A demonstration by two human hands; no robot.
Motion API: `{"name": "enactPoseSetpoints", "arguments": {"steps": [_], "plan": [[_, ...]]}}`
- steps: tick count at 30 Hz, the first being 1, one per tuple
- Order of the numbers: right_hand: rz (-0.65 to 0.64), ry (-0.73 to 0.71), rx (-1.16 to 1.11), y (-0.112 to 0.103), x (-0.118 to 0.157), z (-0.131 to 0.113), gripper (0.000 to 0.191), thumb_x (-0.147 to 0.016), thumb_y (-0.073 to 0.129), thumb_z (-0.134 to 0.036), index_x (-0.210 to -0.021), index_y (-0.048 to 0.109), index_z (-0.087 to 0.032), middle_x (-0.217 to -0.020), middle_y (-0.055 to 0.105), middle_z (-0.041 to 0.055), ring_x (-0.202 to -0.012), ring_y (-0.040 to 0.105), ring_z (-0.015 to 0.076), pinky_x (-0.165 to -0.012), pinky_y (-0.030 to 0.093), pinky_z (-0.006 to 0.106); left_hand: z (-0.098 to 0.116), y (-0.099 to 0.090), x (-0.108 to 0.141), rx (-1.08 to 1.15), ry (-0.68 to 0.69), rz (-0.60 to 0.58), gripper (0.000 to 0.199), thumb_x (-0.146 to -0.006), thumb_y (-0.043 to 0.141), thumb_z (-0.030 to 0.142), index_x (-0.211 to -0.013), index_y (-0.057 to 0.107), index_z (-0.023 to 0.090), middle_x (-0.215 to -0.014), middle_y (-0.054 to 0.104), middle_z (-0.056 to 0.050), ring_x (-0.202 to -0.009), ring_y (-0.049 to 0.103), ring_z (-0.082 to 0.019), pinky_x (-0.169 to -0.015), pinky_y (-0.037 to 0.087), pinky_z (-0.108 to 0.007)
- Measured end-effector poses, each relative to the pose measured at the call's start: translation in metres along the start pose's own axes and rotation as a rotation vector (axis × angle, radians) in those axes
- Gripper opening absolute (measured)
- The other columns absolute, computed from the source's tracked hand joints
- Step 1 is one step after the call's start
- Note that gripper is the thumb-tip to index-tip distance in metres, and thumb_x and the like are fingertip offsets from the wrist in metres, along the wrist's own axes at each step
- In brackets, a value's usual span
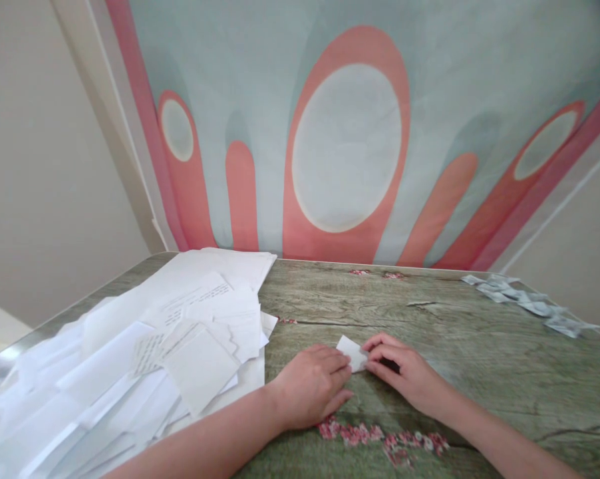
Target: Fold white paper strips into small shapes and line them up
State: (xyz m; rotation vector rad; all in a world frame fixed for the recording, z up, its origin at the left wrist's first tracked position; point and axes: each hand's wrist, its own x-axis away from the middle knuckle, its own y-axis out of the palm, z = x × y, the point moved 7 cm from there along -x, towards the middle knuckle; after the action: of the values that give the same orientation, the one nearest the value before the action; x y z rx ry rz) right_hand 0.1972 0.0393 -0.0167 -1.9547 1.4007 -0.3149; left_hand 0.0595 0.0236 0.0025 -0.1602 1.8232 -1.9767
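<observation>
A small white piece of folded paper [352,352] lies on the table between my two hands. My left hand [314,386] rests palm down at its left edge, fingertips holding the paper against the tabletop and thumb apart. From the other side, my right hand [402,372] pinches the right corner of the paper between thumb and fingers. The fingers hide part of both paper edges. Left of my left hand spreads a heap of white paper sheets [200,366], some printed with text, overlapping in loose layers.
Several small folded paper pieces [522,299] lie in a row along the far right table edge. The wood-patterned tabletop [479,352] has pink flower prints [360,434]. Behind the table stands a grey-green backdrop [265,86] with coral shapes.
</observation>
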Motion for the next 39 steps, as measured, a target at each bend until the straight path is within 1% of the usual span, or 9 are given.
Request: {"name": "enactPoseSetpoints", "arguments": {"steps": [5,9,13,17,21,24,31,39], "plan": [[0.015,0.042,0.005,0.001,-0.004,0.008,0.017,-0.086,0.053,-0.028,-0.073,0.059,-0.02,-0.094,0.056,0.0036,-0.087,0.055,0.0167,-0.079,0.041,0.03,0.0,0.002,0.001,-0.003,-0.012,-0.017,0.029,-0.088,0.048,0.032,-0.11,0.055,0.013,-0.113,0.06,-0.011,-0.104,0.055,-0.023,-0.093,0.041,-0.036],[0.036,0.067,0.023,0.001,-0.005,0.008,0.016,-0.085,0.054,-0.027,-0.072,0.058,-0.019,-0.094,0.055,0.0038,-0.083,0.055,0.0164,-0.075,0.041,0.029,0.0,0.003,0.0,-0.008,-0.01,-0.036,0.03,-0.089,0.046,0.031,-0.111,0.054,0.012,-0.113,0.059,-0.011,-0.106,0.054,-0.023,-0.094,0.04,-0.035],[0.039,0.066,0.029,0.001,-0.005,0.007,0.015,-0.085,0.053,-0.026,-0.071,0.057,-0.019,-0.093,0.055,0.0039,-0.082,0.055,0.0161,-0.073,0.041,0.029,0.0,0.001,0.001,-0.004,-0.044,-0.036,0.029,-0.091,0.042,0.03,-0.112,0.051,0.013,-0.112,0.059,-0.011,-0.105,0.055,-0.022,-0.094,0.041,-0.034],[0.042,0.065,0.033,0.001,-0.006,0.008,0.015,-0.084,0.053,-0.026,-0.071,0.058,-0.019,-0.093,0.055,0.004,-0.082,0.054,0.0164,-0.073,0.042,0.029,0.001,0.0,0.0,0.001,-0.075,-0.076,0.024,-0.091,0.043,0.029,-0.109,0.051,0.015,-0.11,0.059,-0.008,-0.103,0.055,-0.021,-0.093,0.042,-0.034],[0.058,0.066,0.044,0.001,-0.007,0.008,0.015,-0.083,0.053,-0.025,-0.07,0.057,-0.019,-0.092,0.055,0.0037,-0.082,0.054,0.0161,-0.071,0.041,0.029,0.002,-0.002,-0.002,-0.001,-0.091,-0.093,0.035,-0.088,0.049,0.032,-0.12,0.044,0.017,-0.111,0.057,-0.008,-0.104,0.053,-0.022,-0.093,0.042,-0.035],[0.058,0.067,0.048,0.002,-0.007,0.008,0.014,-0.083,0.053,-0.023,-0.07,0.056,-0.019,-0.092,0.054,0.0035,-0.08,0.054,0.0155,-0.07,0.041,0.028,0.002,0.0,-0.002,-0.006,-0.093,-0.105,0.041,-0.087,0.051,0.035,-0.123,0.043,0.017,-0.109,0.056,-0.008,-0.104,0.052,-0.023,-0.093,0.042,-0.035],[0.089,0.089,0.066,0.003,-0.006,0.011,0.013,-0.083,0.052,-0.024,-0.072,0.056,-0.02,-0.096,0.053,0.004,-0.081,0.054,0.0154,-0.07,0.042,0.028,0.001,0.004,-0.003,-0.038,-0.108,-0.113,0.04,-0.086,0.052,0.038,-0.12,0.047,0.016,-0.107,0.054,-0.008,-0.102,0.051,-0.023,-0.093,0.042,-0.035],[0.122,0.093,0.072,0.004,-0.004,0.013,0.01,-0.082,0.053,-0.025,-0.075,0.056,-0.019,-0.1,0.051,0.0053,-0.081,0.055,0.0158,-0.068,0.045,0.028,0.001,0.005,-0.004,-0.059,-0.112,-0.117,0.041,-0.086,0.052,0.039,-0.119,0.047,0.017,-0.105,0.054,-0.008,-0.103,0.05,-0.023,-0.092,0.042,-0.035]]}}
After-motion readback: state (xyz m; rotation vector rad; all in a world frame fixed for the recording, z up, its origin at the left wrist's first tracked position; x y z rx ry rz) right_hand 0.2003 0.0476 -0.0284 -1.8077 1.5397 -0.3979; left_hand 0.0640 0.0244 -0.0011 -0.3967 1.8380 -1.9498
